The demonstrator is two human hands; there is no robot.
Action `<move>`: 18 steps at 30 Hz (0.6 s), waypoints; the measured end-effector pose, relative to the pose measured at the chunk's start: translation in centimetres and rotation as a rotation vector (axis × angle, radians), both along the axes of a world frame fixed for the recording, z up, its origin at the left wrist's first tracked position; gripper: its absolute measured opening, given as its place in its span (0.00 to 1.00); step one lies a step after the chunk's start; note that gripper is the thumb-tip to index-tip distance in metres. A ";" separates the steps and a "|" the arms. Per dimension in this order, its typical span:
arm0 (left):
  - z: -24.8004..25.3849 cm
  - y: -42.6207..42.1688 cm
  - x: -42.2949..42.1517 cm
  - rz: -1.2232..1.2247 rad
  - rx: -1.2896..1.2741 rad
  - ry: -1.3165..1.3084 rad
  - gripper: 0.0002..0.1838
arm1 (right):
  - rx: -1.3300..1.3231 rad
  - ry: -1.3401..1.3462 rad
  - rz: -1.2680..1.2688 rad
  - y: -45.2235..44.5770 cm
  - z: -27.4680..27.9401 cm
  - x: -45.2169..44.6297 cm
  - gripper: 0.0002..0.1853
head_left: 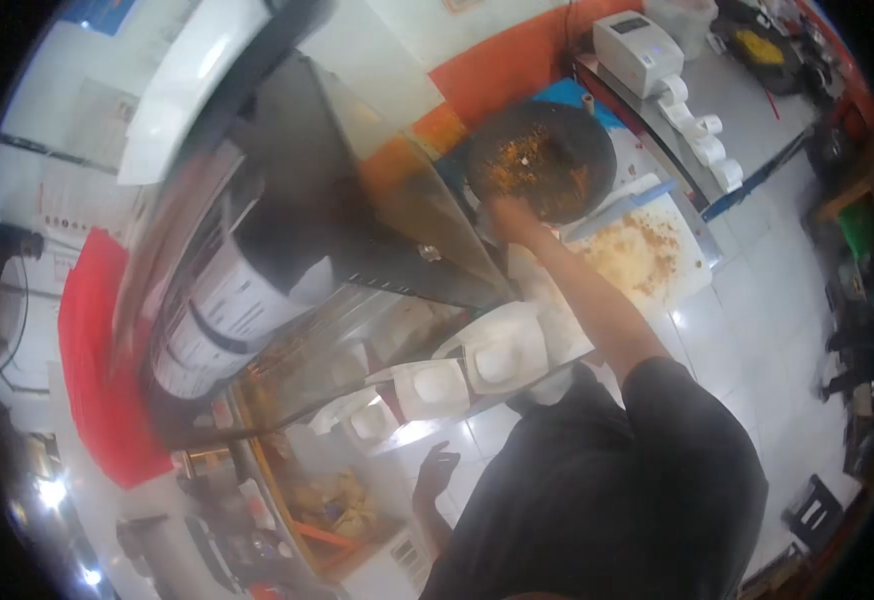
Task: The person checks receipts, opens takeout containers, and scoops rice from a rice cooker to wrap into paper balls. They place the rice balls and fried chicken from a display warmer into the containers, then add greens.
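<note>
My right hand (509,215) reaches to the near edge of a dark wok (597,165), which holds scattered orange-brown bits of food. Its fingers are blurred against the dark pan, so I cannot see whether they grip anything. My left hand (439,468) hangs low beside the counter, fingers loosely bent and apart, holding nothing. Between the hands lie several sheets of white paper (529,328) in a row, with rounded white mounds on them, one being a white mound (497,362) that looks like rice. A white board (692,232) with brown stains lies right of the wok.
A white label printer (639,52) stands at the upper right with a curled label strip (702,140) hanging from it. Dark panels and a glass pane (427,200) rise left of my right arm. A red sheet (92,360) hangs at far left; tiled floor (747,290) lies right.
</note>
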State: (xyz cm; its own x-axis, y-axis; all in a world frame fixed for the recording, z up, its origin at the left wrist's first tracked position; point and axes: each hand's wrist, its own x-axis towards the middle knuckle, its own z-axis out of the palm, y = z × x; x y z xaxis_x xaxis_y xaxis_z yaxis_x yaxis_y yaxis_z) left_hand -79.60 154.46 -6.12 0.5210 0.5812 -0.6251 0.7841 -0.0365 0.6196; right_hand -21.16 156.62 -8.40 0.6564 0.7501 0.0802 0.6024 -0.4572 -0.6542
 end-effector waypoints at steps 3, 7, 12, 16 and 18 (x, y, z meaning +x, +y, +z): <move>0.8 0.8 3.3 -0.182 0.137 -0.064 0.29 | 0.153 0.177 -0.056 -1.8 3.4 1.3 0.14; 4.5 -0.2 10.7 -0.167 0.161 -0.251 0.28 | -0.060 -0.019 0.154 -3.7 5.7 -0.6 0.16; 6.2 -2.1 14.4 -0.252 0.115 -0.329 0.28 | -0.437 -0.361 0.291 -0.5 -0.8 -2.3 0.17; 5.9 -3.3 13.9 -0.261 0.112 -0.356 0.26 | 0.363 0.051 0.017 -3.8 1.7 -1.3 0.16; 5.3 -3.7 13.5 -0.280 0.141 -0.426 0.24 | 0.623 0.470 -0.060 -8.2 6.0 -2.3 0.11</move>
State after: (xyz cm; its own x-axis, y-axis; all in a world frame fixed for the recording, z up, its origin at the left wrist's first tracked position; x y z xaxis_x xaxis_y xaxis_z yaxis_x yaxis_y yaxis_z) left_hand -66.08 150.81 -0.79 0.8593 0.4461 -0.2502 0.4122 -0.3146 0.8550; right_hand -23.46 148.44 -2.36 0.7637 0.6204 0.1785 0.1847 0.0550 -0.9813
